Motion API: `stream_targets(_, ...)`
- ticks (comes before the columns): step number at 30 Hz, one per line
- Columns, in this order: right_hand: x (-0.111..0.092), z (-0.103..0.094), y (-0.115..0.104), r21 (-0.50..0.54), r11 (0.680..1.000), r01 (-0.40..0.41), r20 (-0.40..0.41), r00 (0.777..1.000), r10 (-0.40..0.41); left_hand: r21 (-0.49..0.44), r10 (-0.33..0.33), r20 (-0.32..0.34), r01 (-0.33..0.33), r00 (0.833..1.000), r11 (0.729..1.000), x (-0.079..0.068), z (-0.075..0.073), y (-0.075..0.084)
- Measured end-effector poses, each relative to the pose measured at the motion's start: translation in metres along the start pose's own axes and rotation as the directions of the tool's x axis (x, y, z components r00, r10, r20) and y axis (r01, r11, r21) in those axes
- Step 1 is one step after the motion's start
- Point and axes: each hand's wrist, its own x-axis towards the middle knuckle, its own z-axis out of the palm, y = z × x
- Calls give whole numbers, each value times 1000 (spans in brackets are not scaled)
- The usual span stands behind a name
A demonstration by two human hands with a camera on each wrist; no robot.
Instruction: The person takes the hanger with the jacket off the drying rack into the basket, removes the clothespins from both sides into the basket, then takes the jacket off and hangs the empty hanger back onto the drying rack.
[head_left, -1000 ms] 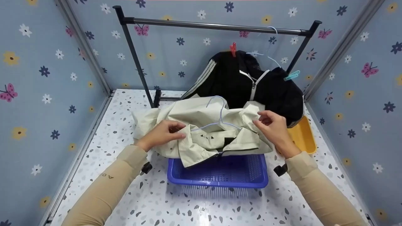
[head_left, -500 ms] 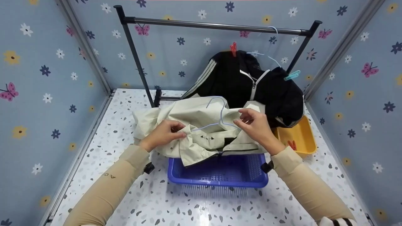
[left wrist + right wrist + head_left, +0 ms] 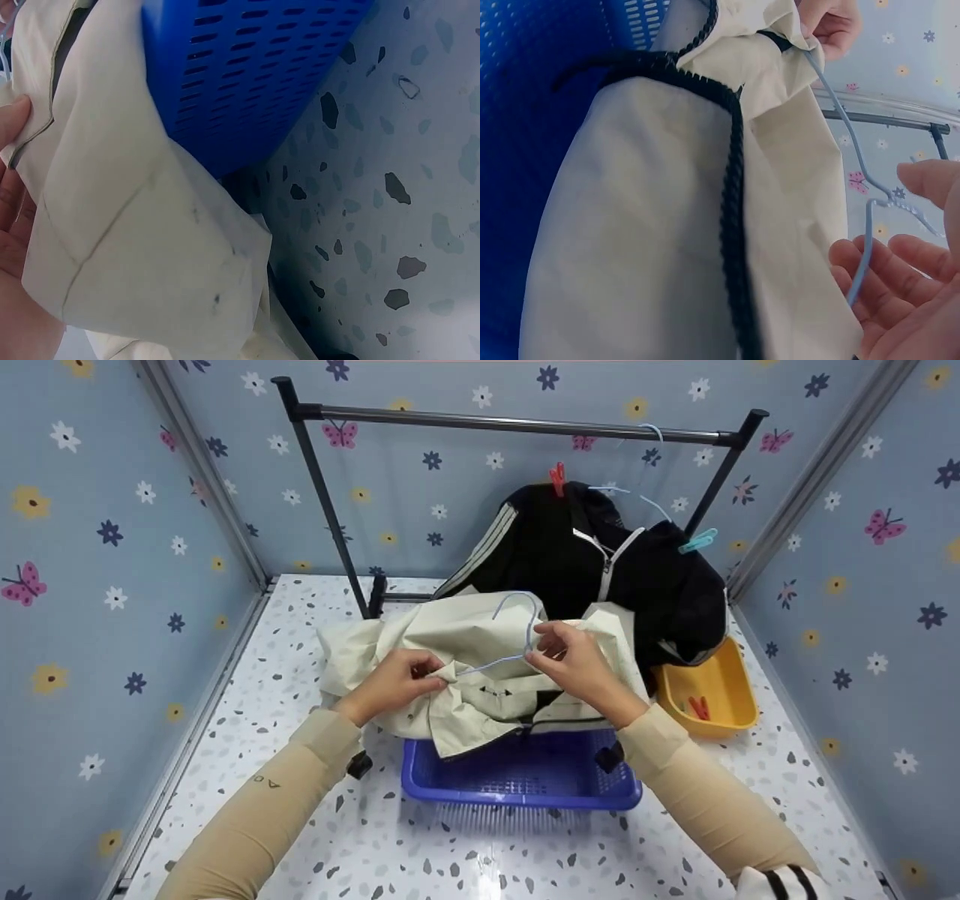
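A cream jacket [image 3: 442, 622] with a black zip lies over the back of the blue basket [image 3: 517, 798]. A pale blue wire hanger [image 3: 491, 663] sits in its neck opening, hook upward. My left hand [image 3: 394, 682] pinches the jacket's collar edge between thumb and fingers, beside the hanger's left arm. At the base of the hook is my right hand [image 3: 574, 660]. In the right wrist view, its thumb and bent fingers stand apart around the wire of the hanger [image 3: 842, 112]. Cloth hides the ends of the hanger's arms.
A black jacket [image 3: 555, 547] hangs on a hanger from the rack's bar [image 3: 480, 422], with a red clothespin [image 3: 556, 478] and a teal clothespin [image 3: 699, 541] on its shoulders. A yellow tub [image 3: 731, 686] at the right holds a red clothespin [image 3: 699, 707]. Patterned walls [image 3: 67, 660] enclose the space.
My right hand has moved left from the jacket's right shoulder to the hanger's neck, uncovering more of the yellow tub. My left hand stays at the collar, nearly still.
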Motion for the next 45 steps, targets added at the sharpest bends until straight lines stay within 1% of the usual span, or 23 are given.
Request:
stream_targets(4,5,8,-4,-3,1000,10,19,1000,-10,1,1,5,-1,1000,1000,0,-2,1)
stream_targets(7,9,14,-2,15,1000,28,22,999,-28,1,8,8,-8,1000,1000,0,-2,2)
stream_targets(10,17,25,20,30,997,77,0,997,-77,-1,13,10,-13,1000,1000,-1,-3,2)
stream_targets(14,21,29,39,24,995,94,11,995,-94,4,5,7,-5,1000,1000,-1,-5,3)
stream_targets(15,21,27,38,23,995,98,17,995,-99,6,3,6,-3,1000,1000,-1,-6,3)
stream_targets(16,20,24,32,21,995,94,27,995,-94,7,-1,4,1,1000,1000,-1,-6,4)
stream_targets(19,15,11,12,8,996,91,33,995,-91,11,1,-5,-1,1000,1000,-2,-10,7)
stream_targets(22,11,-5,-12,-16,997,75,40,996,-74,22,14,-29,-13,999,1000,-1,-15,12)
stream_targets(25,10,-18,-20,-59,996,68,40,997,-66,20,31,-54,-30,998,999,0,-20,15)
stream_targets(27,11,-26,-21,-85,993,76,50,996,-71,12,37,-67,-37,997,999,1,-23,17)
stream_targets(33,12,-44,-15,-149,983,107,68,993,-97,-18,35,-97,-36,995,999,2,-26,21)
stream_targets(37,11,-54,-12,-178,976,129,48,991,-122,-27,33,-127,-37,991,999,1,-29,23)
stream_targets(40,9,-60,-8,-201,969,142,22,990,-141,-32,44,-144,-49,989,998,0,-31,25)
stream_targets(45,7,-71,-6,-198,970,139,-16,989,-145,-55,56,-176,-66,983,996,1,-35,27)
